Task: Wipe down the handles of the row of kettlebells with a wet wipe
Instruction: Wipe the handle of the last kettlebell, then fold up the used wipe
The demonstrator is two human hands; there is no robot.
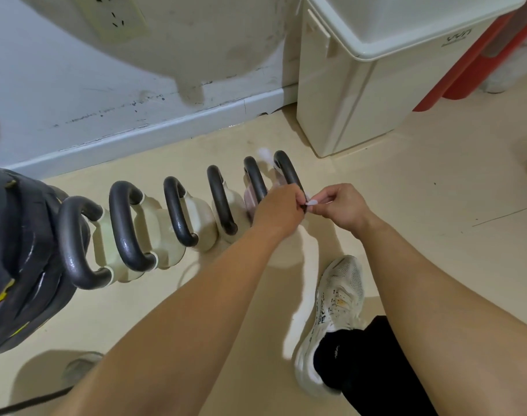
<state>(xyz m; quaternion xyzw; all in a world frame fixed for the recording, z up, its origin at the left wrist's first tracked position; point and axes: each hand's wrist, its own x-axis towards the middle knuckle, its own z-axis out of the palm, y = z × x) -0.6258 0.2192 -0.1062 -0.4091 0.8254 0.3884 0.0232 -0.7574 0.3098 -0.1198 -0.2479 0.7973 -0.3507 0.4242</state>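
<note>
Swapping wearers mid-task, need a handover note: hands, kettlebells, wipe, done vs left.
Left hand: closed around the lower handle of the rightmost kettlebell.
Right hand: pinching the white wet wipe at that same handle.
Six kettlebells stand in a row on the floor along the baseboard; the stacked weight plates are at the left end.
Done: cannot tell which handles are already wiped; a white scrap shows behind the rightmost handle.
Left: finish this handle, then probably work leftward along the other five.
</note>
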